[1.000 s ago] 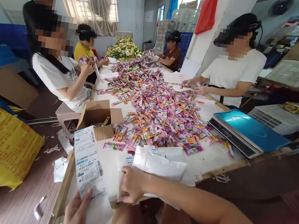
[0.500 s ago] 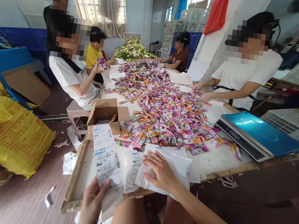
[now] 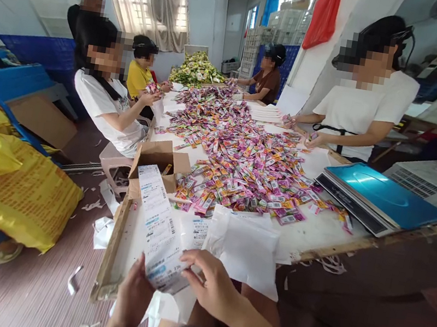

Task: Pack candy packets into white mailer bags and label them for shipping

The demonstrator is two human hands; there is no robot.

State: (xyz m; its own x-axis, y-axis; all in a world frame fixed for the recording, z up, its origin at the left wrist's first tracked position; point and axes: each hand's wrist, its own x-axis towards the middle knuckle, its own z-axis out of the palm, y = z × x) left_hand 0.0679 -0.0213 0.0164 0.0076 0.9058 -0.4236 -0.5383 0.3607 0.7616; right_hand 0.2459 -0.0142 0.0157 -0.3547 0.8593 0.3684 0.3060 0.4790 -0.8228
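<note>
A long strip of printed shipping labels (image 3: pixel 159 220) slants across the near left corner of the table, its far end reaching over a cardboard box. My left hand (image 3: pixel 133 294) grips its near end, thumb on top. At the strip's right edge, my right hand (image 3: pixel 211 287) is closed with its fingertips on the label paper. Under and beside the strip lies a white mailer bag with a label (image 3: pixel 194 230). To the right, a plump white mailer bag (image 3: pixel 248 248) rests at the table edge, partly overhanging my leg.
A pile of small pink and purple snack packets (image 3: pixel 240 156) covers the table's middle. The open cardboard box (image 3: pixel 157 156) stands left, a blue-topped scale (image 3: pixel 379 194) right. Several co-workers sit around the table. Yellow sacks (image 3: pixel 11 186) lie at the left.
My right hand has left the plump white bag and moved left to the label strip. The strip has shifted, showing more labels; my left hand still holds it.
</note>
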